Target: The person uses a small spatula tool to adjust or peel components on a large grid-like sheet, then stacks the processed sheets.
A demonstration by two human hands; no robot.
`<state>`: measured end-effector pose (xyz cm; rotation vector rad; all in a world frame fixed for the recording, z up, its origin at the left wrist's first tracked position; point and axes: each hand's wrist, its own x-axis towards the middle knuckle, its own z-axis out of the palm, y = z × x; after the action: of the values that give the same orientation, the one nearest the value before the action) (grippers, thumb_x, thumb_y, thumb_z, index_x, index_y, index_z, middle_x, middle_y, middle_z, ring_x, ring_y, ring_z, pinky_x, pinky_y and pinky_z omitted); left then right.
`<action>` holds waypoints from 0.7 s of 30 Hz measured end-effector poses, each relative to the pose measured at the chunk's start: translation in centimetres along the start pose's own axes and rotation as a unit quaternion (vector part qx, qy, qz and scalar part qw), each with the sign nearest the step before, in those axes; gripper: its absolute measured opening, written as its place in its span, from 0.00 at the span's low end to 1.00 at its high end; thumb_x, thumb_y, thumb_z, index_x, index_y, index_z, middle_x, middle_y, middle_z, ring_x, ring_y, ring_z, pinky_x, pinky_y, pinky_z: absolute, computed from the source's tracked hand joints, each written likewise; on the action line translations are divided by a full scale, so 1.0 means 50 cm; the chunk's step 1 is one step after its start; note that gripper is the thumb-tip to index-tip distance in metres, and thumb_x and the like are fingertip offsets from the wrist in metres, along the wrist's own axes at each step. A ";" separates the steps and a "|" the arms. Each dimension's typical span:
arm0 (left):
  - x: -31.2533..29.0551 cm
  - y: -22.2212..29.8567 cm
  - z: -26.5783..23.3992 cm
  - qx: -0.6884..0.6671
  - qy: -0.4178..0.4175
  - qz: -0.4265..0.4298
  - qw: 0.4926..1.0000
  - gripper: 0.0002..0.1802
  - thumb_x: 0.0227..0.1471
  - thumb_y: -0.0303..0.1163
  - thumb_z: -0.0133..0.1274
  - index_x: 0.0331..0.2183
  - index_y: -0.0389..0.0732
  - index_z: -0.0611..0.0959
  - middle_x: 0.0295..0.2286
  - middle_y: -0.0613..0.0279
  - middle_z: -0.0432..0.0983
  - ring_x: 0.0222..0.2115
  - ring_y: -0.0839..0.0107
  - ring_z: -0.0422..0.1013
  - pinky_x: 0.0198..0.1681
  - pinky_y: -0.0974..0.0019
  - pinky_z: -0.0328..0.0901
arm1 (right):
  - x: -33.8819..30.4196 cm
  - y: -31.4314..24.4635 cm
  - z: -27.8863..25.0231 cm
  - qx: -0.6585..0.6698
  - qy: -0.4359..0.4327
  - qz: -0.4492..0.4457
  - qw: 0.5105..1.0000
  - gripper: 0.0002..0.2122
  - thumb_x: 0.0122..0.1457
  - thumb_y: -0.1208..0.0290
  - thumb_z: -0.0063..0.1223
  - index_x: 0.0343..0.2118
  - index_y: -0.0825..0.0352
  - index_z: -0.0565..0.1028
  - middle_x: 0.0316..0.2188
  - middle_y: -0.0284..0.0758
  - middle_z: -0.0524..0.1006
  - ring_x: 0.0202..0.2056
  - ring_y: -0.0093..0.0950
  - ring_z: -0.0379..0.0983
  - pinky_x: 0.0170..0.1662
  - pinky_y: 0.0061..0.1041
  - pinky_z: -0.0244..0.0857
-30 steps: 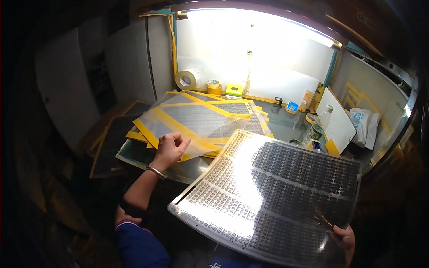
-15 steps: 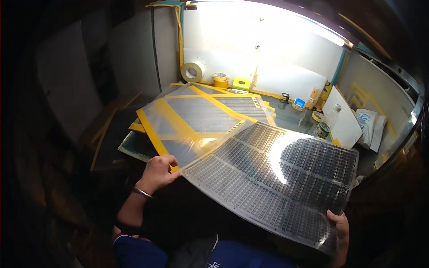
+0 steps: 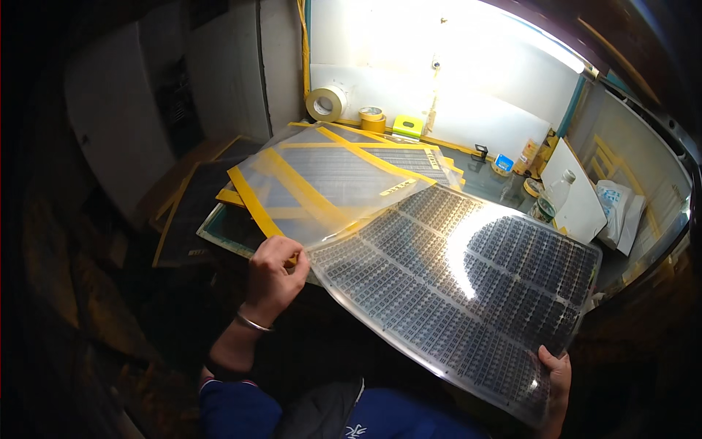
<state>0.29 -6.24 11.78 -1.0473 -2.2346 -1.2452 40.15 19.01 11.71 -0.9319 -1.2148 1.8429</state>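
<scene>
A large clear film sheet (image 3: 439,293) covered with rows of small dark printed patterns slants across in front of me, with a bright glare on its upper middle. My right hand (image 3: 557,377) grips its near right edge, thumb on top. My left hand (image 3: 278,274) is closed in a pinch at its left corner, and the fingertips are partly hidden. Just beyond the left hand lies a transparent sheet edged with yellow tape (image 3: 252,197), its right part overlapped by the printed film. More yellow-taped grey sheets (image 3: 329,167) are stacked under it on the glass-topped table.
Tape rolls (image 3: 326,104) and a green-yellow box (image 3: 408,126) stand along the back wall. At the right are a blue-lidded tub (image 3: 502,164), a clear bottle (image 3: 559,192), a white board (image 3: 574,190) and a white bag (image 3: 618,208). Dark taped panels (image 3: 201,201) lean at the left.
The whole view has shifted slightly. My left hand has risen a little with the film's left corner, and the printed sheet bends a bit differently. Both hands keep their hold.
</scene>
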 end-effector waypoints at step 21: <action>-0.005 0.058 0.060 0.073 -0.196 0.150 0.966 0.07 0.36 0.22 0.54 0.25 0.38 0.74 0.31 0.53 0.71 0.34 0.56 0.70 0.38 0.60 0.66 | 0.016 0.004 0.004 -0.009 -0.007 -0.039 0.999 0.17 0.54 0.84 0.48 0.48 0.73 0.68 0.39 0.42 0.76 0.36 0.31 0.77 0.40 0.31 0.75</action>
<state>2.77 -2.88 11.65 -1.6125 -2.2819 -0.7844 39.54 19.57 11.45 -0.8698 -1.2614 1.7821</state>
